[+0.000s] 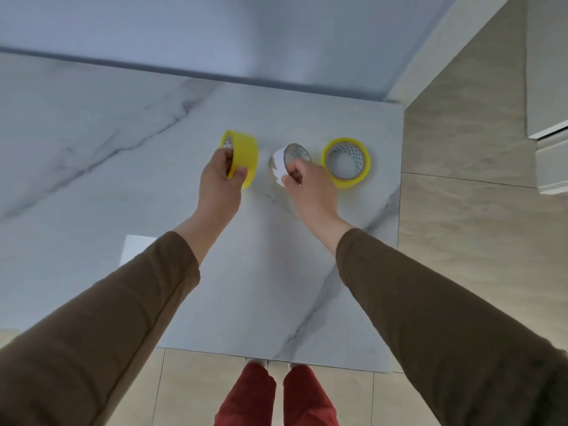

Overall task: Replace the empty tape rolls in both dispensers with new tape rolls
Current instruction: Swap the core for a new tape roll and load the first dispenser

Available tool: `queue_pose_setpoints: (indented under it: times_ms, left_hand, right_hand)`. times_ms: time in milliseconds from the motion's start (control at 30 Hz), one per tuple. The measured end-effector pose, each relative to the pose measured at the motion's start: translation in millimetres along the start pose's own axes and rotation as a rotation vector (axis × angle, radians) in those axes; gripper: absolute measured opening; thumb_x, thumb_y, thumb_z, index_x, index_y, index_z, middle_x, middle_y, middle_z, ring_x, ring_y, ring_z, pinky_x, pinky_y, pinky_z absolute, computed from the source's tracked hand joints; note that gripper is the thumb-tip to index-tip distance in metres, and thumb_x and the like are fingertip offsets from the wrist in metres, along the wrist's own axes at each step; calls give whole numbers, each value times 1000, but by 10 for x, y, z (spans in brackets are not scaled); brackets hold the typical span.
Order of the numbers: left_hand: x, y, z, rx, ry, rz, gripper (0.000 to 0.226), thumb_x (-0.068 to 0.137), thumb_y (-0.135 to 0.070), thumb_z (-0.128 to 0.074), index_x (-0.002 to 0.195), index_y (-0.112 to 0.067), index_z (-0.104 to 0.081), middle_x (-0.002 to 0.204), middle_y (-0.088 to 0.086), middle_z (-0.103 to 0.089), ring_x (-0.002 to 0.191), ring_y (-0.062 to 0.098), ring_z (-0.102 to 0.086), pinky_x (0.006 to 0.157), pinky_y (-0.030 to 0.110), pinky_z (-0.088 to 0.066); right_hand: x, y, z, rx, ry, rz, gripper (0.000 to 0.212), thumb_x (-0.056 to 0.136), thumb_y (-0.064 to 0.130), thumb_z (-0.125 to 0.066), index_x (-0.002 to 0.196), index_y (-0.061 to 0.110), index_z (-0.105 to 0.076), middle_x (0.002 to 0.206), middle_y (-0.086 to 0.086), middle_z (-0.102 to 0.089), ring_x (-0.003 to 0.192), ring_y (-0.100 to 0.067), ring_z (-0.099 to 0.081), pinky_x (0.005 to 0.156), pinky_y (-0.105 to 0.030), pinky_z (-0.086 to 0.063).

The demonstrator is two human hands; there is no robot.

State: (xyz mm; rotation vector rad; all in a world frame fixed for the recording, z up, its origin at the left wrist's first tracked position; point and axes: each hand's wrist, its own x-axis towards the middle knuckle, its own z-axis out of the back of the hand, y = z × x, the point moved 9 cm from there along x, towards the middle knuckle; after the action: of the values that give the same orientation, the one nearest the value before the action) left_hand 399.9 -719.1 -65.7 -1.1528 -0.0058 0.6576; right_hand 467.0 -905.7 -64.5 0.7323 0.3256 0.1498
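Observation:
My left hand (219, 176) grips a full yellow tape roll (244, 158) on its edge, thumb on the outer face and fingers inside the core. My right hand (307, 186) holds a bare, nearly empty roll core (284, 162), white and greyish with torn paper at its rim, tilted on its side just right of the yellow roll. A second yellow tape roll (345, 162) lies flat on the white marble table (261, 272), right of my right hand. No dispenser is in view.
The table's right edge (399, 241) and near edge (276, 361) drop to a beige tiled floor. A wall runs along the far side. A white cabinet (550, 142) stands at the far right. My feet and red trousers (276, 395) show below the near edge.

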Motion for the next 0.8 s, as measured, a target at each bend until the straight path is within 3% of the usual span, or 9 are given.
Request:
queue_pose_setpoints:
  times_ms: [133,233,333,433,500,533,667,800]
  left_hand:
    - [-174,74,79,-159,26,48,24,101,4,-58,123,-3,-61,110,10,-66,101,20,-61,93,30,-47]
    - [-246,97,105,-257,10,95,24,101,7,-57,121,-6,-59,104,6,-65,92,15,-62,87,22,-48]
    - [-290,135,108,-306,4,143,29,100,9,-56,129,5,-59,108,10,-65,96,19,-61,87,23,-48]
    - [-369,135,110,-343,11,188,31,100,10,-55,131,8,-57,113,13,-65,96,20,-61,83,19,-50]
    - [-433,105,136,-376,0,208,30,99,11,-54,128,5,-58,109,12,-65,89,15,-62,76,12,-50]
    - [-468,87,157,-393,-6,215,28,99,10,-55,126,3,-59,107,11,-65,86,12,-62,72,10,-50]
    - [-624,57,272,-444,-40,245,25,99,7,-56,122,0,-60,102,7,-68,85,11,-64,72,13,-49]
    - [-846,63,448,-498,-77,266,17,103,-5,-58,118,-1,-64,100,7,-68,86,15,-63,78,22,-49]
  right_hand:
    - [235,145,-113,-369,24,121,11,94,19,-58,82,20,-58,99,-7,-71,103,-34,-61,69,-35,-33]
    - [308,113,-151,-456,48,140,17,92,16,-58,78,21,-52,97,-8,-70,105,-34,-60,71,-35,-30]
    - [304,87,-222,-504,94,153,21,93,14,-55,73,21,-52,86,-9,-63,103,-36,-60,69,-36,-28]
    - [246,144,-227,-524,90,176,17,96,16,-52,86,18,-66,96,-11,-68,111,-36,-58,72,-37,-34]
    - [165,224,-184,-392,39,174,20,98,19,-53,105,16,-71,110,-12,-71,114,-35,-59,86,-41,-44]
    - [95,258,-169,-212,26,134,21,99,20,-54,108,15,-72,110,-11,-71,112,-32,-61,92,-42,-46]
    - [-310,333,-449,531,200,-217,26,102,37,-54,104,17,-71,92,4,-69,88,-13,-63,91,-36,-49]
    - [-585,579,-653,689,326,-241,18,102,35,-58,100,20,-68,95,3,-68,94,-15,-62,96,-39,-50]
